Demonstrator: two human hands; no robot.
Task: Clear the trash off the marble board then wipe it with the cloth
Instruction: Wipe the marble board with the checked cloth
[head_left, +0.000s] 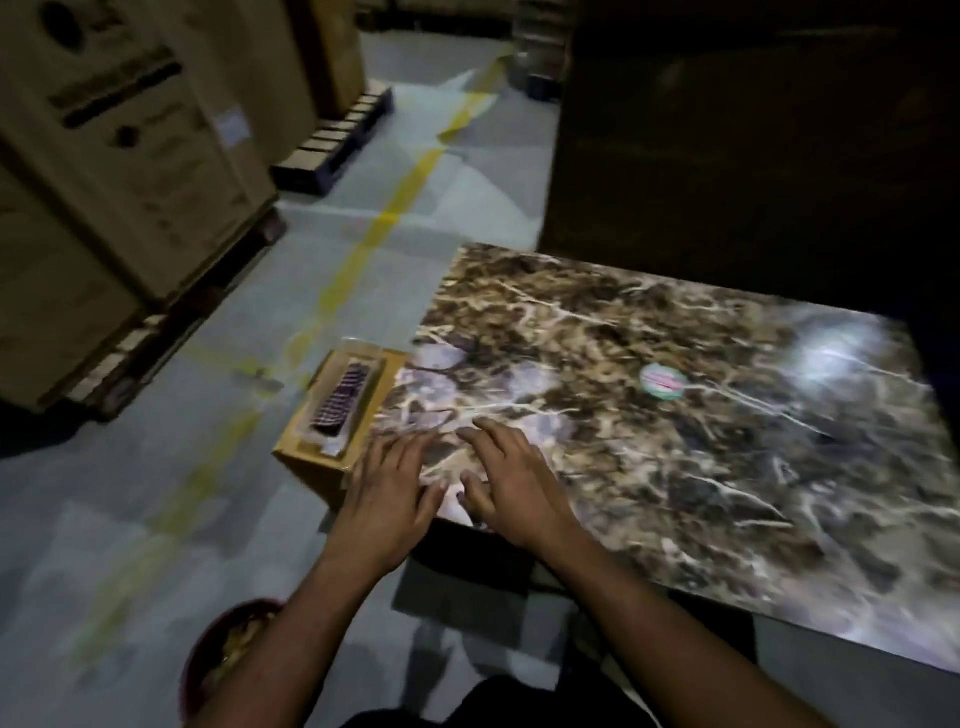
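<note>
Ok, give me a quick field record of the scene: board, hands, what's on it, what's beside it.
board: marble board, dark veined, glare at its far right
left hand: fingers spread flat at the near left corner
right hand: fingers spread flat beside it
on board: round sticker-like piece near the middle
beside board: cardboard box at the left edge, packaged item on top
cloth: not visible

The large brown marble board with pale veins (675, 441) looks polished and glossy; it reflects light in white patches. The small yellow-brown cardboard box (311, 457) beside it is matt. The tall brown cardboard cartons (119, 171) look matt. The grey floor (156, 519) is smooth, with a weak shine.
</note>
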